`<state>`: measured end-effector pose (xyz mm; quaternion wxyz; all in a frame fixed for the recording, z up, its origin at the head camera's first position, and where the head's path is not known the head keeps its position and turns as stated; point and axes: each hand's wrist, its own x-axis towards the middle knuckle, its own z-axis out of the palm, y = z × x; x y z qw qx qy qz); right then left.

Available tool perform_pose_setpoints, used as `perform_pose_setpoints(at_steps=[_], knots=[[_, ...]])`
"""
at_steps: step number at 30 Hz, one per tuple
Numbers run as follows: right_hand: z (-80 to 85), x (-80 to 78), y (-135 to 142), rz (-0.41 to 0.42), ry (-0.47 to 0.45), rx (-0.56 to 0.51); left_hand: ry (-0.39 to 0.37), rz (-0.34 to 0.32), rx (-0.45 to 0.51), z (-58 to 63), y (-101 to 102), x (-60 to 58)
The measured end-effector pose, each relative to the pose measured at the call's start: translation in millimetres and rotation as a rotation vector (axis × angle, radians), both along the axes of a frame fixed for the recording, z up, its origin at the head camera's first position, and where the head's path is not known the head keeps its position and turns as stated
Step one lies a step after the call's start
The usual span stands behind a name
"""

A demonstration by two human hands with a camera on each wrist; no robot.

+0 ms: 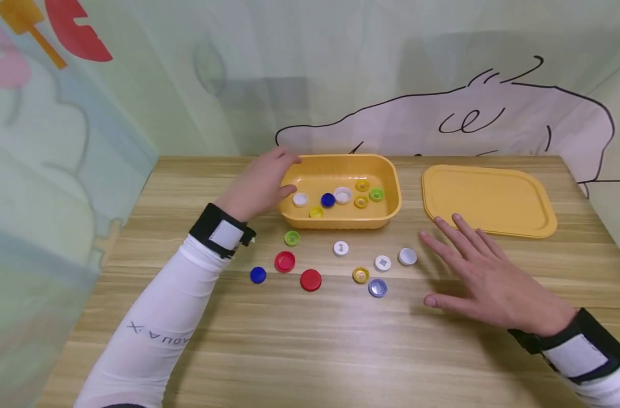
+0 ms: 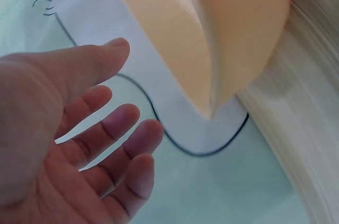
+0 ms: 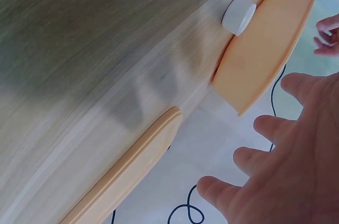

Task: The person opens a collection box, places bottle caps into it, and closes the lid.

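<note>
A yellow plastic box (image 1: 340, 222) stands at the back of the wooden table, with several bottle caps inside, among them a dark blue cap (image 1: 327, 200) and a green cap (image 1: 376, 194). At its left end is my left hand (image 1: 261, 184), thumb and fingers spread apart over the rim. The left wrist view shows this hand (image 2: 85, 128) holding nothing, its fingers loosely bent beside the box wall (image 2: 249, 28). My right hand (image 1: 493, 283) hovers palm down over the table with fingers spread, holding nothing. A white cap (image 1: 407, 256) lies nearest to its fingertips.
In front of the box are scattered several more caps, including a red cap (image 1: 311, 280), a blue cap (image 1: 258, 275) and a light blue cap (image 1: 378, 287). A flat yellow lid (image 1: 493, 198) lies at the back right. Behind the table hangs a printed curtain (image 1: 340, 68).
</note>
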<state>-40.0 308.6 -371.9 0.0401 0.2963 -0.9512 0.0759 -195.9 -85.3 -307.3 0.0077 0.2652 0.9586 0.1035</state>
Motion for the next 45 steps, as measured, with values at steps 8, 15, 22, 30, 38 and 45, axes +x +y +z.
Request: perform_pose_setpoints(at_steps=[8, 15, 22, 30, 38, 45], knots=[[0.5, 0.0, -0.4, -0.018, -0.021, 0.012, -0.036, 0.014, 0.050, -1.2, -44.9, 31.7], [-0.3, -1.2, -0.8, -0.010, -0.021, 0.004, -0.141, -0.011, 0.077, -18.3, -65.6, 62.8], [0.1, -1.5, -0.4, -0.017, -0.026, 0.012, -0.223, -0.060, 0.060, -41.7, -75.0, 89.1], [-1.0, -1.4, -0.4, -0.015, -0.023, 0.005, -0.301, -0.064, 0.033, -55.8, -76.0, 101.5], [-2.0, -1.6, -1.0, -0.002, -0.010, 0.002, -0.371, -0.073, 0.011, -61.9, -74.5, 102.9], [-2.4, -1.9, -1.7, 0.007, -0.005, -0.002, -0.393, -0.076, 0.010, -62.3, -74.3, 103.5]])
